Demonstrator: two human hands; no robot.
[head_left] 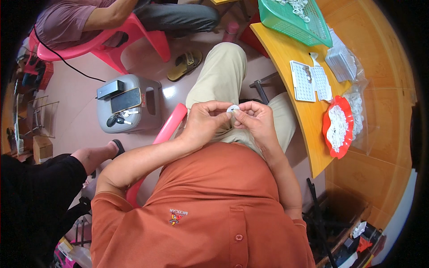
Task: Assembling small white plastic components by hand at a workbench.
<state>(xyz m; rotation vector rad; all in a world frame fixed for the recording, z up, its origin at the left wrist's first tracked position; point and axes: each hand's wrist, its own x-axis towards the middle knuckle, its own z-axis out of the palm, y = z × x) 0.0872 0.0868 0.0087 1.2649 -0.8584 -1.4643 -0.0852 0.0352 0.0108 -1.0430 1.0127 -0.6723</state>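
Note:
Over my lap, both hands meet at a small round white piece (232, 108). My left hand (206, 119) pinches its left side between thumb and fingers. From the right, my right hand (255, 119) closes thumb and forefinger on the same piece. The fingertips hide part of it, and its exact kind is too small to tell. On the wooden table to my right, a red wavy-edged dish (344, 107) holds many small white pieces (337, 127). Beyond the dish lies an opened white tray (303, 92) with rows of round holes and a few darker bits.
A green basket (290, 27) with white pieces stands at the table's (308, 143) far end, near stacked white trays (342, 62) and a plastic bag (357, 114). A grey stool (134, 125) at left bears a phone (125, 100), keys (119, 119) and a box (110, 89). Other people sit nearby.

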